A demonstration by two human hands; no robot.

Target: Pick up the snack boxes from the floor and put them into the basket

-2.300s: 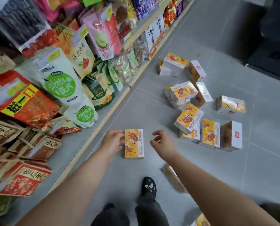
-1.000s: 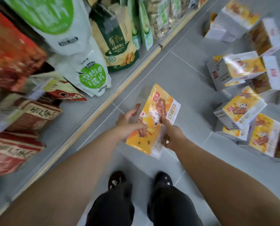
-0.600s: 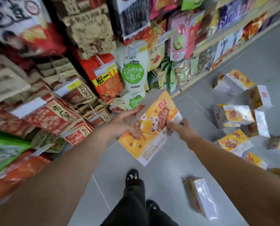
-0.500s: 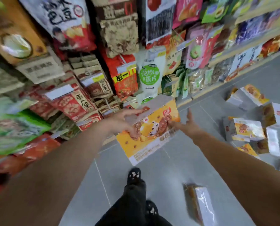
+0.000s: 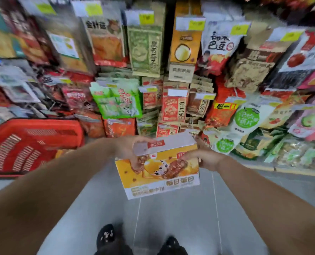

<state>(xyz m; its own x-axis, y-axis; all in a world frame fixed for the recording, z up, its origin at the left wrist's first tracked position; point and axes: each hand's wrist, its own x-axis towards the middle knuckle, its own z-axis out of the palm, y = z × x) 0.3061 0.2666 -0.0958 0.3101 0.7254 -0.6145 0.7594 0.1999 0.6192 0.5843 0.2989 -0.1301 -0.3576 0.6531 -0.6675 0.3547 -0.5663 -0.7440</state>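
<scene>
I hold a yellow and white snack box (image 5: 160,173) in front of me, above the grey floor, printed face towards me. My left hand (image 5: 132,150) grips its upper left edge. My right hand (image 5: 204,159) grips its upper right corner. A red plastic basket (image 5: 29,142) lies on the floor at the left, close to the shelves, its slotted wall facing me. The box is to the right of the basket, apart from it. The other snack boxes on the floor are out of view.
Shelves packed with hanging snack bags (image 5: 153,70) fill the whole upper half of the view, right behind the box. Grey tiled floor (image 5: 171,218) lies below. My two black shoes (image 5: 105,236) show at the bottom edge.
I picked the box off the floor with both hands and lifted it. My view has swung left: the pile of boxes has left the frame and the red basket has come in.
</scene>
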